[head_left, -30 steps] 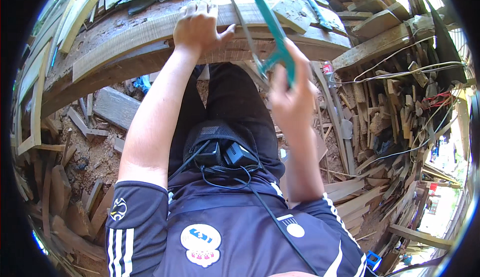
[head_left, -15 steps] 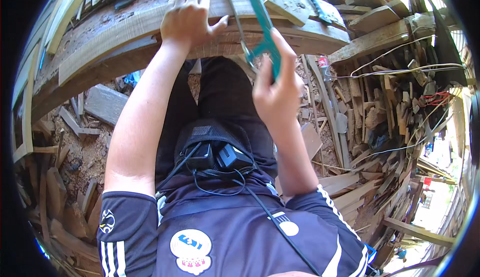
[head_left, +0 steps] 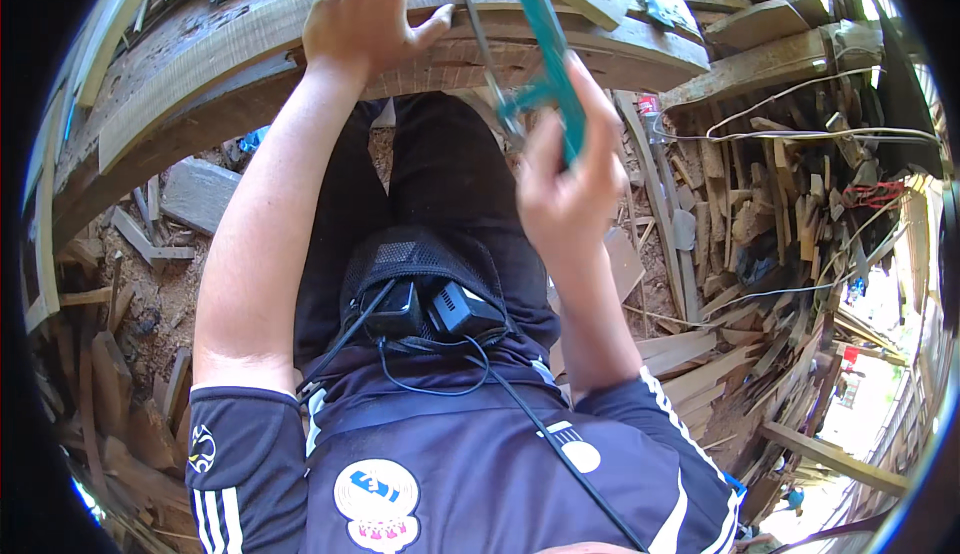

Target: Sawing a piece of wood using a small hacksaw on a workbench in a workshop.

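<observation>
You look mid-cut: left hand (head_left: 355, 29) flat, thumb splayed, pressing on the pale wooden strip (head_left: 220, 59) along the far timber bench (head_left: 640, 62); right hand (head_left: 570, 169) wrapped round the grip of the green saw (head_left: 543, 34). Blade crosses just right of your left thumb — no severed piece visible, so finishing the cut seems left. Depth — can't tell.

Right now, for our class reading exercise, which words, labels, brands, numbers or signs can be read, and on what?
No text reads clearly.
White chest badge: blue and red marks, unclear as words.
Round sleeve emblem: too small to read.
White chest circle: no legible lettering.
Red bottle label: too small to read.
Teal-framed saw: blurred, no legible text.
</observation>
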The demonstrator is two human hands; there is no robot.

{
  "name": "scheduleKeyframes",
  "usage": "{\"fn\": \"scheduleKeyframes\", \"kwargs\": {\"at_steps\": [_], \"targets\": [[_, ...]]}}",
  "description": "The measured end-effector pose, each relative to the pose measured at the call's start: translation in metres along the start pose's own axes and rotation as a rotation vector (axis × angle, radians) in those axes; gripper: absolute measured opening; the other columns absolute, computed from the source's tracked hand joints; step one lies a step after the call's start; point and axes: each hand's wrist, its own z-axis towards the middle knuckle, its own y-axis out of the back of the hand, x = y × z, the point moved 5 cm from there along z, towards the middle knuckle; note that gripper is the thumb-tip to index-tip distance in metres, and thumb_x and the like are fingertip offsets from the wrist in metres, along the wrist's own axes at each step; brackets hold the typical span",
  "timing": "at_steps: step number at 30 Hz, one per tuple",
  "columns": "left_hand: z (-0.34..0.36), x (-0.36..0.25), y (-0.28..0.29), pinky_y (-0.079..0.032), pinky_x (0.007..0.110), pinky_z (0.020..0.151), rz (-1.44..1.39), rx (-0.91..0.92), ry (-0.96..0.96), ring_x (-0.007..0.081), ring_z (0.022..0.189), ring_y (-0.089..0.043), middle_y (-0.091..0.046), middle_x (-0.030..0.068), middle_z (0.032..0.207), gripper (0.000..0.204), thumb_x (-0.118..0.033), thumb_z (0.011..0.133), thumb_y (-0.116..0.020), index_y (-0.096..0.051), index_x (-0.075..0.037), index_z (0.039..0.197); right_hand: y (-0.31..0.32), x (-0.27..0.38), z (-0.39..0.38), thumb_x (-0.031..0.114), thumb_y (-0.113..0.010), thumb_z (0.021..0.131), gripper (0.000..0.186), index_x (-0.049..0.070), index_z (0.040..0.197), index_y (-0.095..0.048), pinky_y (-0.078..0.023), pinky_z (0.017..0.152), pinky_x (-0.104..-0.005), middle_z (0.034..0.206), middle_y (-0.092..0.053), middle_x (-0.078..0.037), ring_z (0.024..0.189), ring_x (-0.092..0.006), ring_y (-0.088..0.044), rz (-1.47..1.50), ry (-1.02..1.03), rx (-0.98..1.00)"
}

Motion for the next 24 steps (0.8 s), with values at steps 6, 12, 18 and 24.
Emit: {"fn": "scheduleKeyframes", "kwargs": {"at_steps": [6,12,18,24], "targets": [[-0.004,0.007,-0.010,-0.056,0.046,0.098,0.026,-0.039,-0.022,0.0332,0.114,-0.065,-0.069,0.0120,0.120,0.072,-0.065,0.090,-0.062,-0.070,-0.006,0.131,-0.014,-0.003,0.057,-0.002,-0.059,0.098,0.042,0.004,0.140,-0.054,-0.057,0.068,-0.0392,0.111,-0.073,-0.024,0.079,-0.0320,-0.075,0.055,-0.116,0.111],[0.003,-0.003,0.008,-0.050,0.050,0.106,-0.007,0.007,-0.021,0.0389,0.118,-0.064,-0.069,0.0241,0.120,0.071,-0.060,0.088,-0.065,-0.070,0.003,0.119,0.074,0.023,-0.054,-0.002,-0.053,0.105,0.041,-0.003,0.145,-0.047,-0.047,0.055,-0.0172,0.127,-0.069,-0.023,0.060,-0.0016,-0.053,0.205,-0.394,0.147],[0.000,-0.002,-0.009,-0.055,0.047,0.098,-0.012,-0.013,-0.013,0.0333,0.116,-0.065,-0.069,0.0129,0.120,0.072,-0.065,0.090,-0.062,-0.071,-0.005,0.129,-0.031,-0.022,0.029,0.000,-0.058,0.099,0.045,0.004,0.143,-0.051,-0.056,0.065,-0.0376,0.098,-0.072,-0.022,0.072,-0.0294,-0.070,0.073,-0.042,-0.003],[-0.004,0.004,-0.006,-0.055,0.045,0.099,0.014,0.012,0.000,0.0328,0.116,-0.064,-0.069,0.0124,0.121,0.073,-0.065,0.091,-0.061,-0.070,-0.005,0.130,0.012,-0.003,0.019,0.001,-0.054,0.104,0.041,0.007,0.144,-0.053,-0.049,0.057,-0.0232,0.103,-0.074,-0.012,0.064,-0.0064,-0.061,0.103,-0.234,0.161]]}}
